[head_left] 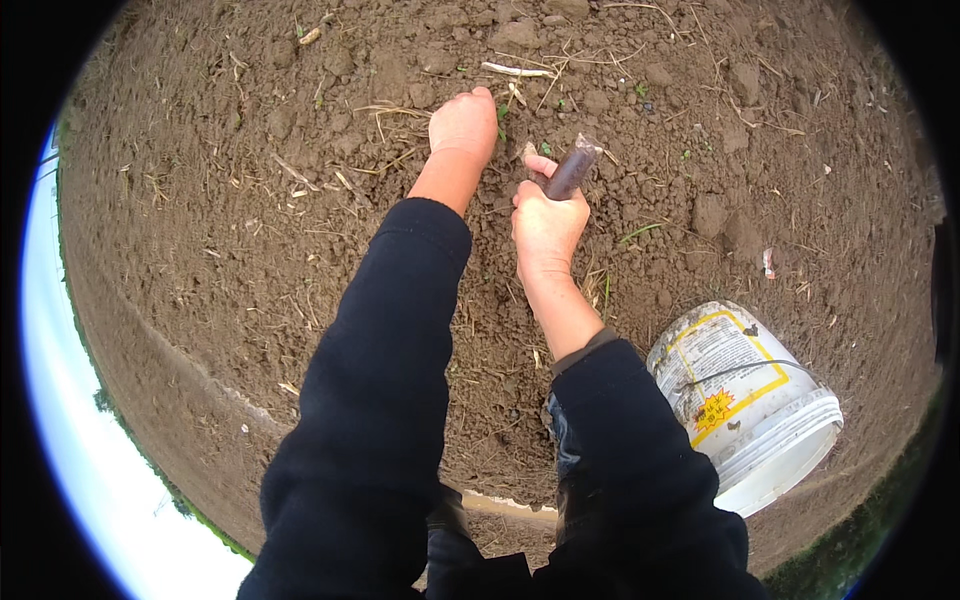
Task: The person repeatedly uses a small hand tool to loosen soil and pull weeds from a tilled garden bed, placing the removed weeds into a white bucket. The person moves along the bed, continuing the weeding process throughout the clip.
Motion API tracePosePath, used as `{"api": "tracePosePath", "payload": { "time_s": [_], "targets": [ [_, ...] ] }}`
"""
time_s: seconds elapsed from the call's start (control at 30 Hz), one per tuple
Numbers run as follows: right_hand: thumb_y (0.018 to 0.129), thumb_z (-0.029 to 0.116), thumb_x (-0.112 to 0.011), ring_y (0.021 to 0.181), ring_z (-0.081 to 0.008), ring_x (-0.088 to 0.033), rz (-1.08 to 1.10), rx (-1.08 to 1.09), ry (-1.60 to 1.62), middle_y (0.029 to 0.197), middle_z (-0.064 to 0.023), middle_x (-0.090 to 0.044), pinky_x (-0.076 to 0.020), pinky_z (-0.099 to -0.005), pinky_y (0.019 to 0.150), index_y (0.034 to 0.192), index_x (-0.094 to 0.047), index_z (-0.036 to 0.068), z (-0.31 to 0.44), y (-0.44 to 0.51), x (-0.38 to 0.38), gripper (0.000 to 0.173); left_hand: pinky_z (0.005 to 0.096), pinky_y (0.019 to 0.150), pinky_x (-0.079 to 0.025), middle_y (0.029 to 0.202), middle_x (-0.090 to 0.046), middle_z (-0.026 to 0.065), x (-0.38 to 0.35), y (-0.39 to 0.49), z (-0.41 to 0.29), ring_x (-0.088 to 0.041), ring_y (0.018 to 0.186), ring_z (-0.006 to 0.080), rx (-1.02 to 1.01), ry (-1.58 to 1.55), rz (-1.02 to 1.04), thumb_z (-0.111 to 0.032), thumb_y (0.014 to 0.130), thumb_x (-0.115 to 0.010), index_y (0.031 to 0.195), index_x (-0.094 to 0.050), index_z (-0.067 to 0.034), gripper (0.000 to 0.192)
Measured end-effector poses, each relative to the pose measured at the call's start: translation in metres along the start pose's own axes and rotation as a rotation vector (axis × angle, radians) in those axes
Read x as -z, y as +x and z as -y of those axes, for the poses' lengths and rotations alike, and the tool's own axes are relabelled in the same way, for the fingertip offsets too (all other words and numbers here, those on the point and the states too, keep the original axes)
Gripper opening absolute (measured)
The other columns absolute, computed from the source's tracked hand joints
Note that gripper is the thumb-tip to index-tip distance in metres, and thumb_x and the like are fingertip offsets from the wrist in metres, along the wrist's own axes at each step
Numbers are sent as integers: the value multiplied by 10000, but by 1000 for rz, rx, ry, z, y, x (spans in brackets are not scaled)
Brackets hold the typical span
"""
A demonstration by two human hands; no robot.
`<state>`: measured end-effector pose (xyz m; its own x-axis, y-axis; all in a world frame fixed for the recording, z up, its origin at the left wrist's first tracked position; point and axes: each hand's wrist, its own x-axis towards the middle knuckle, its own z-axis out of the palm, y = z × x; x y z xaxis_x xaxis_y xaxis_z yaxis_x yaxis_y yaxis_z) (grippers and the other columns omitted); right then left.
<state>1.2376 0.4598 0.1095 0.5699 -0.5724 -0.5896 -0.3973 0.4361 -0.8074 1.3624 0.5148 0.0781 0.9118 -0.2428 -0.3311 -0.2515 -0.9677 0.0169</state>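
Observation:
My left hand (464, 124) is curled above the brown soil, next to a small green plant (502, 122) at its right edge; whether its fingers grip the plant is not clear. To the right, my right hand (551, 217) is closed around a dark, short cylindrical handle (574, 169) with a pale, worn end pointing up and away. The rest of that tool is mostly hidden by the hand; a light brown tip (529, 152) shows beside the fingers. Small green seedlings (546, 148) grow in the soil just beyond the right hand.
A white plastic bucket (724, 375) with a wire handle, yellow markings and dirt on it lies on its side at the lower right. A pale dry stalk (517, 70) lies beyond my hands. Clods and straw cover the soil (225, 187). A muddy water strip (506, 506) lies near my legs.

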Motion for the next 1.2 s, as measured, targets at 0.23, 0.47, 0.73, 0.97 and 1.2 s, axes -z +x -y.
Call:
{"api": "tracePosePath", "payload": {
  "time_s": [0.23,0.47,0.73,0.97,1.2],
  "targets": [
    [757,-46,-509,375,-58,-381,169,-150,-26,604,-28,-516,-258,-207,313,1045,-577,-2,24,49,2,299,419,788,-494,937,-639,175,-2,7,13,-611,934,333,24,-105,-31,-69,798,-507,949,-582,-56,169],
    [805,-23,-466,421,-53,-350,267,-345,236,664,-38,-492,-241,-210,345,1142,-491,2,37,52,18,339,395,828,-492,1019,-639,152,11,3,21,-609,978,298,170,-198,61,-141,824,-547,1004,-623,-68,209],
    [789,-47,-473,398,-65,-359,152,-320,314,629,-38,-489,-254,-214,337,1152,-515,9,13,15,10,370,432,824,-472,999,-630,169,2,-2,39,-589,963,339,204,-285,2,-179,791,-572,1004,-603,-61,245],
    [797,-23,-457,404,-64,-336,260,-420,541,676,-49,-493,-247,-220,331,1180,-443,25,7,35,23,386,401,833,-485,1022,-631,164,8,-6,33,-602,981,313,233,-275,14,-166,818,-550,1001,-623,-57,226],
    [792,-30,-471,396,-66,-353,193,-316,471,661,-56,-504,-255,-214,329,1167,-482,8,15,-10,38,377,403,830,-480,1002,-628,187,7,-7,61,-592,975,336,247,-384,-67,-171,790,-596,1007,-601,-29,259]
  ]
}}
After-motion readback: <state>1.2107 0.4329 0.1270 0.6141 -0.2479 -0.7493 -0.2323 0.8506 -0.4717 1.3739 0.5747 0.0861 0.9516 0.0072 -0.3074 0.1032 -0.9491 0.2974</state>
